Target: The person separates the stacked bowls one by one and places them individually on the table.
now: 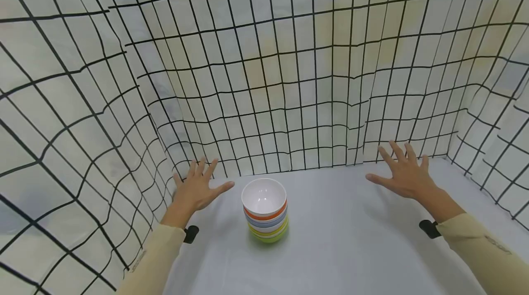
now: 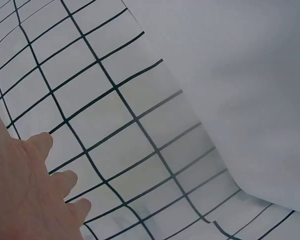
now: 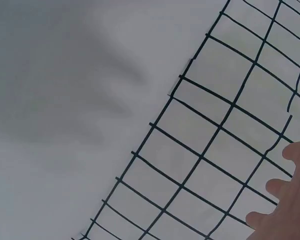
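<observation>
A stack of nested bowls [image 1: 264,210] stands on the white table, left of centre in the head view. The top bowl is white inside; orange, blue, yellow and green rims show below it. My left hand [image 1: 197,189] is held over the table to the left of the stack, fingers spread, holding nothing. Far to the right of the bowls, my right hand [image 1: 407,175] hovers with its fingers spread too, also holding nothing. The left wrist view shows part of the left hand [image 2: 30,185], and the right wrist view part of the right hand [image 3: 287,200]; no bowls appear in either.
White cloth walls with a black grid [image 1: 268,79] enclose the table [image 1: 330,240] at the back, left and right. Small black devices [image 1: 191,234] sit under both wrists. Shadows of the hands and arms fall on the tabletop.
</observation>
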`<state>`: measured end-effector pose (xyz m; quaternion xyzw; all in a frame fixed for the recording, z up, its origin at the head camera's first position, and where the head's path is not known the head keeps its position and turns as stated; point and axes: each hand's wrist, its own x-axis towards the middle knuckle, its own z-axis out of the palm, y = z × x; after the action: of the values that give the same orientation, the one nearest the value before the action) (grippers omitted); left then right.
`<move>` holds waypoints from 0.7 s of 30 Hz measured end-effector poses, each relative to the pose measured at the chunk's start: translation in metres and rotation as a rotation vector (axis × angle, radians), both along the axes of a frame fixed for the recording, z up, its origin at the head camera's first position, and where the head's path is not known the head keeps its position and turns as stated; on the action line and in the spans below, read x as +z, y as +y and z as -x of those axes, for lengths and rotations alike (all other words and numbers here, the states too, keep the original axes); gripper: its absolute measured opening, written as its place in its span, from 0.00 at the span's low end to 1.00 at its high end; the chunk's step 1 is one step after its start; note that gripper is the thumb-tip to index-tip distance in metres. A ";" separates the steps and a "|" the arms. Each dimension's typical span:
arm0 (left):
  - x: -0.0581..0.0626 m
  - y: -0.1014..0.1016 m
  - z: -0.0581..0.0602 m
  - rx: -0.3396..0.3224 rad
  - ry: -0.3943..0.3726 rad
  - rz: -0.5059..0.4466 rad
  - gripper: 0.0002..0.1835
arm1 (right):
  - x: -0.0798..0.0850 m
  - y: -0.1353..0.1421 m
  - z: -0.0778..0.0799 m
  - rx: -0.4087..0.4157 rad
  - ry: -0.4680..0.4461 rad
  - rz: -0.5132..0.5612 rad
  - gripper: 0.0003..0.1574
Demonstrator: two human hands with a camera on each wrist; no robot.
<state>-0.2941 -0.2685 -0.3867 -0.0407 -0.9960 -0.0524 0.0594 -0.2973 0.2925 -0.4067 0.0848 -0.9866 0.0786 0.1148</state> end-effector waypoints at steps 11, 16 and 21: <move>0.000 0.013 -0.052 -0.112 0.004 -0.273 0.52 | 0.010 -0.054 -0.033 0.141 -0.010 0.100 0.60; -0.016 0.022 -0.072 -0.146 0.102 -0.515 0.40 | 0.008 -0.092 -0.047 0.276 0.002 0.210 0.53; -0.031 0.028 -0.076 -0.203 0.039 -0.719 0.41 | -0.001 -0.130 -0.050 0.373 -0.107 0.427 0.49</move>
<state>-0.2180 -0.2401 -0.4173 -0.1168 -0.9036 -0.4037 0.0832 -0.2470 0.1627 -0.4073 0.2343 -0.9198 0.3086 0.0614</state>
